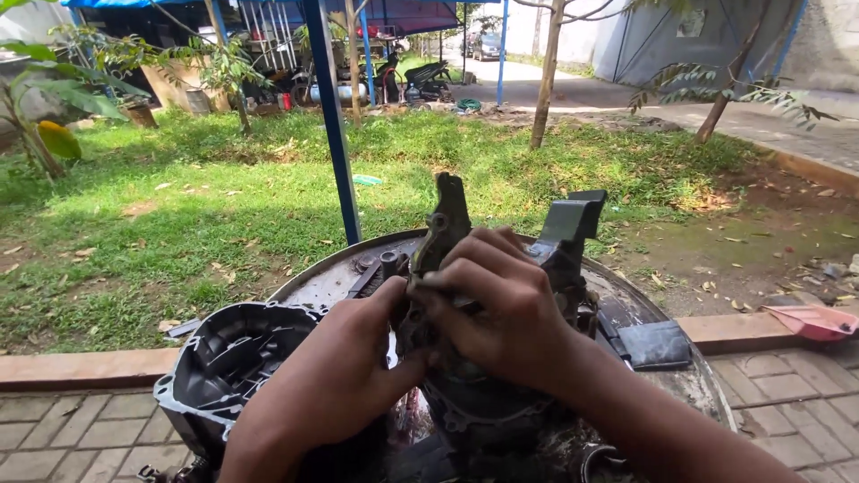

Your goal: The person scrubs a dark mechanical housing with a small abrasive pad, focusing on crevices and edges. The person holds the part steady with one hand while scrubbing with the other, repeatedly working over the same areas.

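Note:
A dark, greasy engine casing (573,234) stands on a round metal drum top (322,277) in front of me. My right hand (501,309) is closed over its upper part, fingers wrapped on a grimy metal bracket (445,219) that sticks up. My left hand (344,380) grips the same casing from the left, thumb pressed against it near the right hand's fingers. A black engine cover (228,358), hollow side up, lies at the drum's left edge beside my left forearm.
A blue steel post (335,125) rises just behind the drum. Grass, thin trees and potted plants lie beyond. A flat dark pad (655,344) rests on the drum's right side. Brick paving and a curb run below; a pink cloth (810,320) lies at right.

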